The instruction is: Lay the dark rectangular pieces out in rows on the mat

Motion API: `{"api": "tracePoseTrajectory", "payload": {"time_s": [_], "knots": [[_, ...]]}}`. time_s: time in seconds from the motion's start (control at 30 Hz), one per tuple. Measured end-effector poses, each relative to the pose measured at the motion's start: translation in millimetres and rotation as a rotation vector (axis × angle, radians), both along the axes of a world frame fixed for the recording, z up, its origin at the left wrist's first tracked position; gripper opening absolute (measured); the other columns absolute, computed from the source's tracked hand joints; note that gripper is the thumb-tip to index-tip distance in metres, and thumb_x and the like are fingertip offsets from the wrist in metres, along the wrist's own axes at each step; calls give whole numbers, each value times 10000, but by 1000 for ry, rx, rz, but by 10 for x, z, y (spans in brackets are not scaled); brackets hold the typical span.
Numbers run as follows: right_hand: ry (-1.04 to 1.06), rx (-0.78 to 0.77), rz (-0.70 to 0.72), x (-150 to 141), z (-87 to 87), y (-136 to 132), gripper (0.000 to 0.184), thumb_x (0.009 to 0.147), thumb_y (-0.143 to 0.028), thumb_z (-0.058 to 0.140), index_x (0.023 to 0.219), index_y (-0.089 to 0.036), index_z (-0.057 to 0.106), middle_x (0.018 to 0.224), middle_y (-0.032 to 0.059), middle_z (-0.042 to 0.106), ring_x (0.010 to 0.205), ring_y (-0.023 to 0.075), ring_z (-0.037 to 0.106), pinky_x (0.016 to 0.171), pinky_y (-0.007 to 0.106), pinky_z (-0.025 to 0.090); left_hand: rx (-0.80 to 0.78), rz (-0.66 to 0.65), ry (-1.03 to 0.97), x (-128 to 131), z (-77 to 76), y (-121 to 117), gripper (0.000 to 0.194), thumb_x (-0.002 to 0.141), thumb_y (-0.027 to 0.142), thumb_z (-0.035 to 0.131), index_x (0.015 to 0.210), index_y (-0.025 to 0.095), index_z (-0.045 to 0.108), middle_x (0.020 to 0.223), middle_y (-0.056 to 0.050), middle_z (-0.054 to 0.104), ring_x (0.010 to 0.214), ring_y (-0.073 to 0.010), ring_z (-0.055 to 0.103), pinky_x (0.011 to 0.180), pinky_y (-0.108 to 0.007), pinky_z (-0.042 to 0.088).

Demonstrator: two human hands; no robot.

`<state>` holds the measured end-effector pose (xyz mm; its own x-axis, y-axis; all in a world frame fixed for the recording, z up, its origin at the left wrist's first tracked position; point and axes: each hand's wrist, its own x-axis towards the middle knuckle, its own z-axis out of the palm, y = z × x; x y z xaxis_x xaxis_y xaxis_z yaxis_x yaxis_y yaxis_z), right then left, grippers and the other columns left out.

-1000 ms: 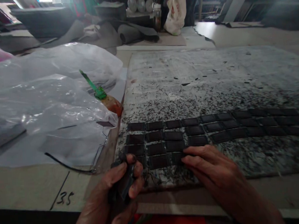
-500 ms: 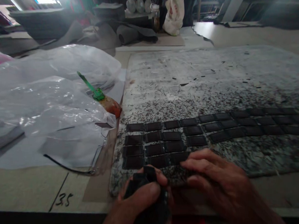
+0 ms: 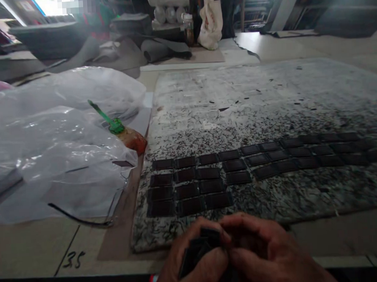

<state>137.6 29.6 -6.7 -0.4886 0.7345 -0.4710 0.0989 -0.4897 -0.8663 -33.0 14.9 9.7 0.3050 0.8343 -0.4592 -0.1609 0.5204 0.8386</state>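
Low at the front edge of the board, my left hand (image 3: 198, 259) is closed around a bundle of small dark rectangular pieces (image 3: 198, 246), its thumb pressed on top. My right hand (image 3: 262, 247) meets it from the right, curled, with thumb and fingertips at the edge of the bundle. Whatever lies between those right fingertips is hidden. Just beyond both hands, dark rectangular patches (image 3: 191, 206) with paler borders lie flat in rows on a speckled whitish board (image 3: 185, 94). These rows stretch away to the right.
Left of the board lies clear plastic sheeting (image 3: 62, 123). A bottle with a green nozzle (image 3: 132, 138) and orange-brown body leans at the board's left edge. Across the back stand a grey roll (image 3: 157, 49), a lidded jar (image 3: 188, 29) and a cream bag (image 3: 210, 25).
My right hand has drawn back from the nearest row's end patch to the bundle in my left hand. That patch stays flat on the board. The view has shifted slightly.
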Motion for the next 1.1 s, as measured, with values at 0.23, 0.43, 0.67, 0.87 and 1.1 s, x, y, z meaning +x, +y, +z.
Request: {"api": "tracePoseTrajectory", "payload": {"time_s": [0.23, 0.43, 0.67, 0.87, 1.1], "knots": [[-211, 337, -88, 14, 56, -27, 257, 797, -241, 558, 1045, -230, 623, 900, 18, 660, 766, 145, 616, 692, 237, 514, -8, -70, 71, 77, -48, 22, 172, 815, 401, 558, 856, 238, 597, 768, 26, 543, 701, -120, 498, 622, -210, 411], [-272, 335, -195, 154, 50, -21, 213, 843, -289, 526, 1031, -230, 607, 779, -3, 634, 667, 118, 597, 583, 197, 486, -271, 70, -119, 132, -13, 34, 185, 823, 361, 563, 983, 283, 514, 743, 33, 612, 528, -104, 566, 552, -219, 452], [-380, 544, 17, 131, 86, 10, 67, 836, -243, 560, 854, -247, 624, 810, -25, 588, 737, 103, 579, 627, 197, 460, -227, 69, 2, 127, -21, 33, 361, 769, 424, 630, 1098, 296, 557, 895, -15, 677, 765, -165, 638, 671, -233, 486], [-360, 616, 39, 88, 95, 5, 149, 804, -164, 566, 908, -259, 614, 855, -21, 566, 793, 117, 568, 678, 228, 465, -235, 108, -78, 173, -68, 37, 289, 766, 356, 645, 1043, 290, 592, 887, -4, 656, 780, -191, 632, 678, -274, 482], [-417, 729, 70, 88, 71, -5, 218, 817, -158, 519, 997, -250, 599, 970, 24, 561, 826, 136, 594, 726, 254, 507, -239, 144, -222, 220, -99, 20, 286, 732, 352, 696, 991, 261, 614, 850, 5, 642, 705, -114, 568, 630, -213, 438]]}}
